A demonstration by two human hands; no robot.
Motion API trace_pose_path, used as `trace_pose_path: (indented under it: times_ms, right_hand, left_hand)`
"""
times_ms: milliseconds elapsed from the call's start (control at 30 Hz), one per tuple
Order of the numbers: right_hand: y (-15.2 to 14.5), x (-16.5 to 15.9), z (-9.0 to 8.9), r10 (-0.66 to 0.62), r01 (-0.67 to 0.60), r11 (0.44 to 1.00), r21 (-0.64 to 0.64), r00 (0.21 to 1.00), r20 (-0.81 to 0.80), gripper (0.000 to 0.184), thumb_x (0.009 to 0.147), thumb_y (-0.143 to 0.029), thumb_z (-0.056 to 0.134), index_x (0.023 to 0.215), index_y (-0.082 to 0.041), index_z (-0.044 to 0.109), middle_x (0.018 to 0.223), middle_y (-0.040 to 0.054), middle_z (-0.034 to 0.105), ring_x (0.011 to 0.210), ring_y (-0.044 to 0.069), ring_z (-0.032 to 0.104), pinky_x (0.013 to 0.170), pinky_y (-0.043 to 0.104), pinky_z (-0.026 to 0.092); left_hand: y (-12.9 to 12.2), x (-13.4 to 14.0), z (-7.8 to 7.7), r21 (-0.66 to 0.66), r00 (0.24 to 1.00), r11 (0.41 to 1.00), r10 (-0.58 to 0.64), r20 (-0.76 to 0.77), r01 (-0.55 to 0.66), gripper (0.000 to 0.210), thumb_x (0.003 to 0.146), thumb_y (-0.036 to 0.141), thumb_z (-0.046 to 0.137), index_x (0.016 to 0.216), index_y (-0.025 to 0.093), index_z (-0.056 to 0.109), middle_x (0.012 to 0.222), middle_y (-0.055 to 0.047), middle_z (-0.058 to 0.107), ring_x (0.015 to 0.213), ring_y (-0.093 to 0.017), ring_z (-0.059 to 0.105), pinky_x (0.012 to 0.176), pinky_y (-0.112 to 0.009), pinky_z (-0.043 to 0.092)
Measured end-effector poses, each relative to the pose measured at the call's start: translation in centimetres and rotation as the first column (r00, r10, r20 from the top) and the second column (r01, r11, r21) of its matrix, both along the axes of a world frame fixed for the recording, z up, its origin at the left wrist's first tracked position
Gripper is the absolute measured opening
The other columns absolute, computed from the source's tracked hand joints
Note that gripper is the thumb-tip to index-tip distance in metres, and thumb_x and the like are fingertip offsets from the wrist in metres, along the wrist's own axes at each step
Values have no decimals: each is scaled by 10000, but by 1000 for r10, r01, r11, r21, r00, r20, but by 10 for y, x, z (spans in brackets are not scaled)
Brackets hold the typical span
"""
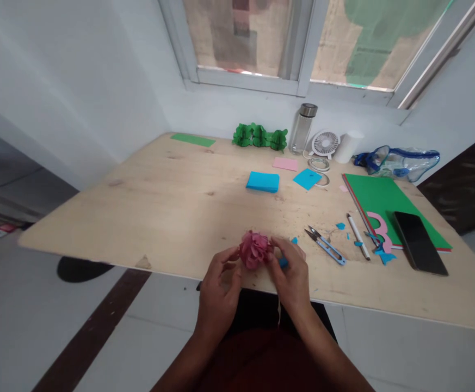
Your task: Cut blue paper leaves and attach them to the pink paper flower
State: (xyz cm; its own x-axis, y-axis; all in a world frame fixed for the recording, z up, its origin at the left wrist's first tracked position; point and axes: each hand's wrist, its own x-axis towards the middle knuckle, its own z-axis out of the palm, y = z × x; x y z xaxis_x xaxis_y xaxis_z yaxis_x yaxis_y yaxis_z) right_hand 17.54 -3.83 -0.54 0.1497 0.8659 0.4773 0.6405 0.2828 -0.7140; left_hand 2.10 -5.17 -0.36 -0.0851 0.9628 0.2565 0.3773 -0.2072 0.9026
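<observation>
Between my two hands, at the table's front edge, is a pink paper flower [254,250] with many ruffled petals. My left hand [222,280] pinches its left side with thumb and fingers. On the other side my right hand [291,267] grips the petals between thumb and index finger. A piece of blue paper [283,262] shows partly behind the right hand. Just right of that hand lie blue-handled thread snips [326,246], their blades pointing away to the left.
Behind sit a blue paper stack [263,182], green paper flowers [259,136], a glass bottle [303,129], a small fan [325,143] and tape rolls [319,164]. To the right are a white pen [358,236], blue scraps [385,257], green sheets [384,198] and a phone [420,242].
</observation>
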Motion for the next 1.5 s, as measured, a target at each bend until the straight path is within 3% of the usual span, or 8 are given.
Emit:
trace_pose_path:
  times_ms: [467, 633, 867, 1133, 1500]
  right_hand:
    - [-8, 8, 3, -62, 58, 997, 46, 995, 82, 250, 879, -294, 516, 1088, -198, 614, 1046, 103, 677, 1008, 261, 594, 893, 477, 419]
    - [-4, 14, 4, -86, 81, 995, 58, 993, 82, 254, 883, -298, 488, 1077, -198, 618, 1057, 100, 670, 1020, 262, 588, 887, 484, 429]
    - [-21, 14, 8, -76, 73, 997, 38, 994, 74, 224, 893, -257, 486, 1070, -198, 610, 1011, 92, 675, 987, 248, 599, 890, 464, 417]
    - [-25, 6, 8, -42, 37, 998, 53, 993, 108, 192, 893, -260, 500, 1045, -217, 610, 976, 71, 682, 948, 241, 603, 858, 440, 420]
    - [-24, 2, 9, -9, 7, 1000, 18, 994, 108, 195, 897, -247, 489, 1048, -207, 606, 954, 64, 683, 931, 233, 594, 865, 421, 392]
  left_hand:
    - [-5, 3, -5, -52, 988, 998, -19, 155, 28, 301, 836, 243, 523, 1134, 233, 560, 943, -50, 669, 850, -178, 661, 810, -347, 545]
    - [5, -8, -2, -33, 994, 998, 58, 91, -55, 286, 809, 270, 559, 1089, 214, 581, 888, -38, 668, 813, -174, 657, 796, -345, 542]
    - [14, -16, 11, 9, 994, 995, -101, -33, 101, 140, 831, 258, 531, 920, 211, 628, 842, -26, 679, 792, -168, 650, 758, -314, 533]
    - [9, -7, 23, 110, 979, 978, -162, -122, 176, 155, 816, 251, 584, 965, 218, 611, 911, -43, 676, 851, -178, 629, 760, -321, 518]
    - [9, 2, 23, 52, 993, 992, -112, -27, 113, 68, 821, 222, 558, 808, 201, 622, 787, -16, 659, 760, -157, 625, 728, -292, 508]
